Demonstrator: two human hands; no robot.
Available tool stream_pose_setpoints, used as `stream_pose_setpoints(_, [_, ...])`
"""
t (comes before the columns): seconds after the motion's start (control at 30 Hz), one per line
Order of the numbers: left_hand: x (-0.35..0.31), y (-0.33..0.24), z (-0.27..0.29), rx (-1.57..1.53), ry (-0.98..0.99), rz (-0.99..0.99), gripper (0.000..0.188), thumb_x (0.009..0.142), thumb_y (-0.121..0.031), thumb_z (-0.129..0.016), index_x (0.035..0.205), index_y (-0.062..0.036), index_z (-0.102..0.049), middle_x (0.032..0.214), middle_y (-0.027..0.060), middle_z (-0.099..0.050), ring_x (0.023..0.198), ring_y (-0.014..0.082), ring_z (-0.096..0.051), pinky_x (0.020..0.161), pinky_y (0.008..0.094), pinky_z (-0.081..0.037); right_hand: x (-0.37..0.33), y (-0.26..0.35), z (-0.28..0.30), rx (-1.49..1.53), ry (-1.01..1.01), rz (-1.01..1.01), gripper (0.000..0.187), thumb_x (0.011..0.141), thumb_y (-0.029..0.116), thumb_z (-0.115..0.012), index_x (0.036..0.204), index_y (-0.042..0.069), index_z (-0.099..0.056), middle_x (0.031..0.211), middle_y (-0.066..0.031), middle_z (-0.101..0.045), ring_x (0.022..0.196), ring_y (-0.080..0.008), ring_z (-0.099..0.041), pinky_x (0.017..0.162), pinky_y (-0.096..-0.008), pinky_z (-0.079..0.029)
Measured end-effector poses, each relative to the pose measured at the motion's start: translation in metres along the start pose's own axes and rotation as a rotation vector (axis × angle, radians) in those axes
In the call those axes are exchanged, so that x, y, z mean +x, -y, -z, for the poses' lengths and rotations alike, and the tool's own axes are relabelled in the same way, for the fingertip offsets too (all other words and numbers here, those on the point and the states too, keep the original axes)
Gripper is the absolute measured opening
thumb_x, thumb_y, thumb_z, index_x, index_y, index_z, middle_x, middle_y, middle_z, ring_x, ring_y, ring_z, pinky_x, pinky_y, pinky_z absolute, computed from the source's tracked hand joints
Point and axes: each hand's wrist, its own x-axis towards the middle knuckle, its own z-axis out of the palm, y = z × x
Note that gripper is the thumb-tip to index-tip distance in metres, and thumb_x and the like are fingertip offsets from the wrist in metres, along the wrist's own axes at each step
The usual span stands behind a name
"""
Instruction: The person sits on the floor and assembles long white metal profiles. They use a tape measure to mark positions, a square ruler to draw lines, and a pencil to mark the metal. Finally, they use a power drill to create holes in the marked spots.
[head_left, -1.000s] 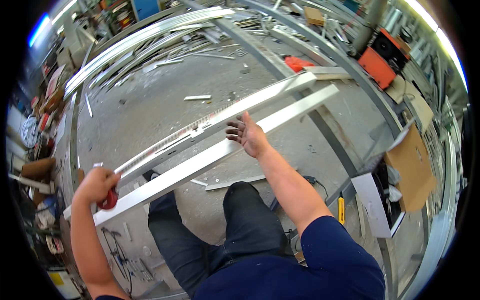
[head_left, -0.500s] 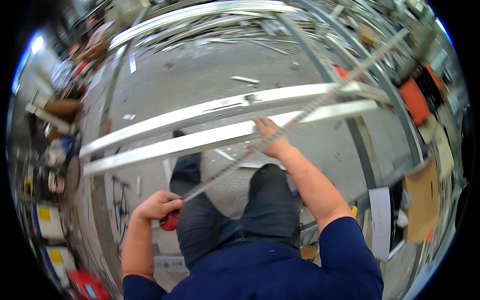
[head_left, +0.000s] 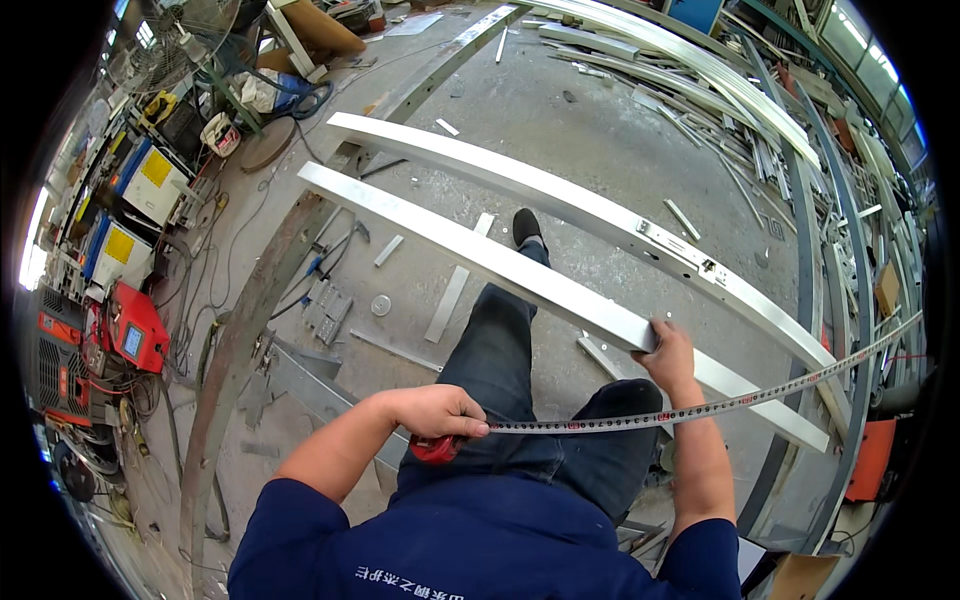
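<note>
Holding a red tape measure (head_left: 436,449), the left hand (head_left: 440,412) is closed around its case in front of the person's stomach, the thumb pressing near the start of the blade. The pulled-out steel blade (head_left: 640,422) runs to the right, passing above the right forearm and curving up over the right-hand ends of two long, pale metal bars. The right hand (head_left: 667,352) grips the nearer bar (head_left: 500,265) right of its middle, fingers bent over the far edge and thumb on the near side. The farther bar (head_left: 560,200) lies just beyond, roughly alongside, with slots and a small fitting cut into its right half; neither hand touches it. Both bars' left ends lie across a worn metal rail (head_left: 245,310), above a grey floor (head_left: 420,215) scattered with offcuts.
</note>
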Motion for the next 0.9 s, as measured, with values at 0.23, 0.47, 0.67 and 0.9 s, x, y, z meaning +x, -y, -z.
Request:
stream_pose_setpoints(0.23, [0.033, -0.023, 0.007, 0.208, 0.057, 0.061, 0.031, 0.100, -0.030, -0.063, 0.087, -0.0033, -0.071, 0.070, 0.0082, -0.068, 0.064, 0.0164, -0.061, 0.063, 0.0349, -0.051, -0.033, 0.007, -0.013, 0.056, -0.102, 0.108, 0.053, 0.073, 0.019, -0.083, 0.121, 0.004, -0.067, 0.105, -0.0182, -0.069, 0.104, -0.0403, -0.063, 0.093, -0.0491, -0.050])
stream_pose_setpoints(0.47, [0.038, -0.005, 0.007, 0.154, 0.052, 0.172, 0.028, 0.099, -0.020, -0.062, 0.080, -0.0008, -0.070, 0.065, 0.0035, -0.063, 0.061, 0.0108, -0.057, 0.060, 0.0303, -0.048, -0.080, -0.008, 0.005, 1.150, -0.368, -0.316, 0.036, 0.102, 0.029, -0.063, 0.124, 0.002, -0.064, 0.110, -0.0146, -0.071, 0.104, -0.0273, -0.068, 0.092, -0.0385, -0.055])
stream_pose_setpoints(0.67, [0.043, -0.011, 0.016, 0.193, 0.026, 0.255, 0.029, 0.099, -0.021, -0.063, 0.084, 0.0017, -0.070, 0.068, 0.0038, -0.066, 0.064, 0.0108, -0.059, 0.062, 0.0295, -0.050, -0.166, -0.052, 0.051, 1.971, -0.987, -0.519, 0.087, 0.103, 0.071, -0.015, 0.133, -0.002, -0.051, 0.114, -0.0245, -0.067, 0.094, -0.0340, -0.066, 0.085, -0.0467, -0.055])
stream_pose_setpoints(0.9, [0.081, -0.027, 0.019, 0.441, 0.022, 0.301, 0.030, 0.099, -0.023, -0.064, 0.084, 0.0021, -0.071, 0.066, 0.0062, -0.067, 0.061, 0.0130, -0.059, 0.060, 0.0323, -0.050, -0.209, -0.137, 0.053, 1.429, -1.221, -0.831, 0.032, 0.106, 0.028, -0.054, 0.115, 0.000, -0.063, 0.094, -0.0107, -0.071, 0.077, -0.0201, -0.069, 0.066, -0.0344, -0.054])
